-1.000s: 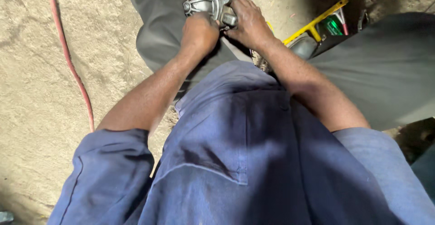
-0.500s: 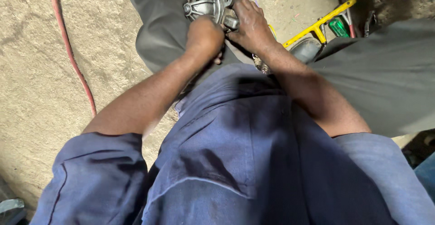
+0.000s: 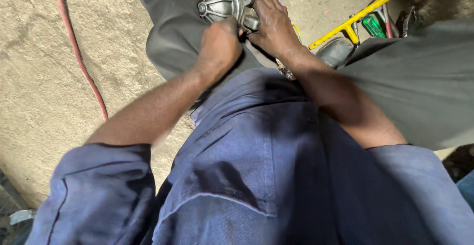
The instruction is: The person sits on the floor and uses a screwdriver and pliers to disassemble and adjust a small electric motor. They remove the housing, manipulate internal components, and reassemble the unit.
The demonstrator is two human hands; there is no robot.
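nearest the camera is a blue work shirt (image 3: 276, 176), sleeves rolled above both forearms. further out, the left hand (image 3: 218, 45) is clenched against the near side of a grey cast-metal housing (image 3: 224, 0), and the right hand (image 3: 274, 27) grasps its right edge, fingers curled over it. the housing sits above the grey-trousered left leg (image 3: 173, 32). beyond, on the sandy ground (image 3: 44, 77), lie a yellow tool (image 3: 351, 21) and a red cable (image 3: 79, 57).
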